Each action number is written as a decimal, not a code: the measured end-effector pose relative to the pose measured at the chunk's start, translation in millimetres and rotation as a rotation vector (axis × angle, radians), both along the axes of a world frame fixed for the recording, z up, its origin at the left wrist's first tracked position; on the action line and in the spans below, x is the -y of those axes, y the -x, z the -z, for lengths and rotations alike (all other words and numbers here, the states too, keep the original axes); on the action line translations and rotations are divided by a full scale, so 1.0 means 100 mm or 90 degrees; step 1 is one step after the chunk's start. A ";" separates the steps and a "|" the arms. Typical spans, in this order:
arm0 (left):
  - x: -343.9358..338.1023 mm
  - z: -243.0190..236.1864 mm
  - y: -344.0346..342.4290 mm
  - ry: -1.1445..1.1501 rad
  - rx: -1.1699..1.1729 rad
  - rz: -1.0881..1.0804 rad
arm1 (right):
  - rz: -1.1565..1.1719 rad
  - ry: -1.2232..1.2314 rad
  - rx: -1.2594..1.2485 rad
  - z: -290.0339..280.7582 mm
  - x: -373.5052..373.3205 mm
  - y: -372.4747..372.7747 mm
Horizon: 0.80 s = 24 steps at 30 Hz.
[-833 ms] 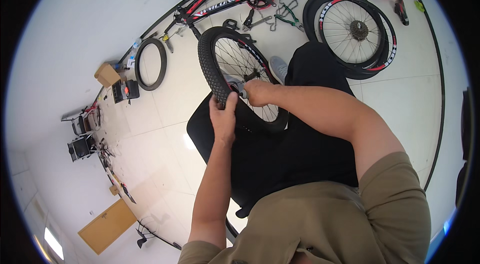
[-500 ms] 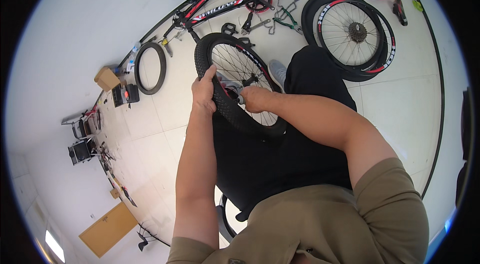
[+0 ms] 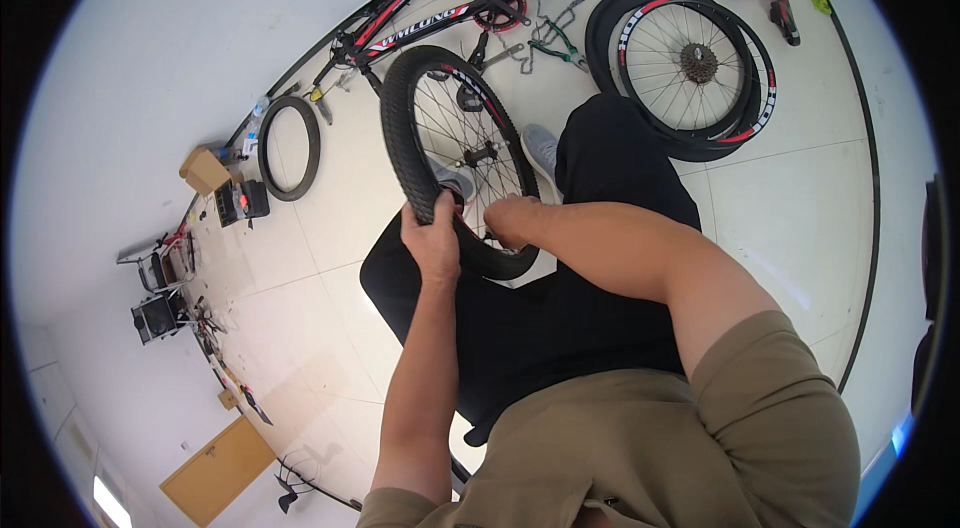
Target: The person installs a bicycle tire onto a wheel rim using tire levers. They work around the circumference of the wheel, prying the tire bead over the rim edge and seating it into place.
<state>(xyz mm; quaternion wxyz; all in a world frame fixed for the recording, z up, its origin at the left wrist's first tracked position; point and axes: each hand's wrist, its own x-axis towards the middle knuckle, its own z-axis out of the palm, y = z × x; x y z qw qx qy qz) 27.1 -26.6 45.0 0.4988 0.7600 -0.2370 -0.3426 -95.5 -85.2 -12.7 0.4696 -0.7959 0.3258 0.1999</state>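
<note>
A bicycle wheel with a knobby black tyre and dark spokes stands tilted between my legs, close to my lap. My left hand is closed around the tyre at its lower left, thumb and fingers on either side. Inside the wheel, below the hub, my right hand is at the lower spokes and rim with its fingers curled in. What those fingers hold is hidden behind the hand.
Beyond the wheel lie a black and red bicycle frame, green-handled pliers and a chain. A second wheel with a cassette rests on a loose tyre at right. Another tyre, a cardboard box and a toolbox are at left.
The wheel has turned more upright and shifted slightly left. My left hand has moved lower along the tyre. My right hand has moved from near the hub down toward the rim.
</note>
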 end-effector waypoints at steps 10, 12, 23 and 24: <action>0.12 -0.07 -0.11 -0.077 0.138 0.041 | -0.075 -0.023 -0.037 0.30 -0.17 -0.15; 0.16 -0.05 -0.07 -0.055 0.164 0.033 | -0.092 -0.005 -0.044 0.34 -0.16 -0.15; 0.04 0.05 -0.29 -0.026 0.021 0.060 | -0.159 0.082 0.053 0.42 -0.20 -0.15; 0.01 0.09 -0.35 -0.027 0.020 0.062 | -0.152 0.079 0.062 0.40 -0.23 -0.18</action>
